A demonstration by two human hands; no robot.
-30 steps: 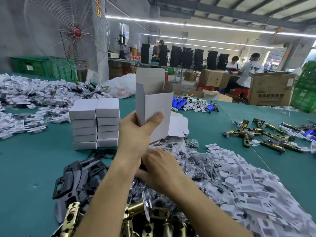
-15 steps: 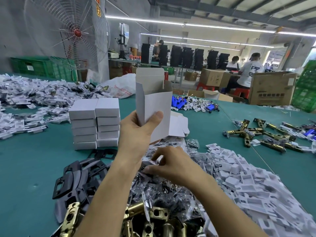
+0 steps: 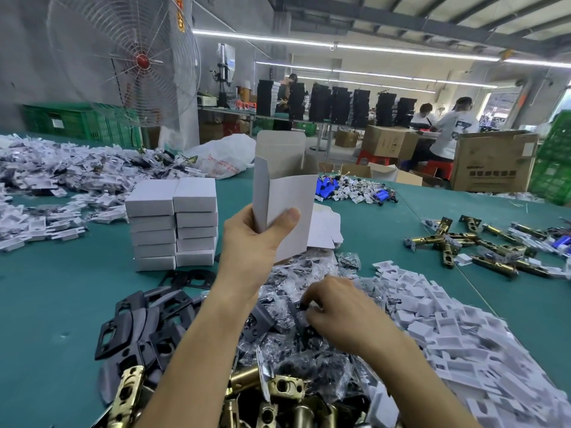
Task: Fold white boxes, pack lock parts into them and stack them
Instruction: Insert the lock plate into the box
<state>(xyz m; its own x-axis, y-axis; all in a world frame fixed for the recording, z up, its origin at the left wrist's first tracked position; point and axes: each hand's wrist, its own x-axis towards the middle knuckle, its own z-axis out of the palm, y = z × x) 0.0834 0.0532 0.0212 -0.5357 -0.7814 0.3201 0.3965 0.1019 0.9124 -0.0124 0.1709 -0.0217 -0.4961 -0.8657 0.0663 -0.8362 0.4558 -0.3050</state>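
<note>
Our left hand [image 3: 253, 242] grips an open white box [image 3: 287, 196], thumb pressed on its front and fingers curled behind. We hold it upright above the green table [image 3: 46, 304] with its top flap raised. Our right hand [image 3: 340, 313] pinches a small dark part [image 3: 303, 305] in the heap of bagged lock parts [image 3: 287, 279]. From the box, stacked closed boxes [image 3: 173, 223] stand at nine o'clock, brass latches [image 3: 278, 393] lie at six, and white inserts [image 3: 448, 329] at four.

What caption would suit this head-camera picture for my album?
Left hand holds an open white box upright; right hand pinches a small black part among bagged parts, beside stacks of closed boxes.
</note>
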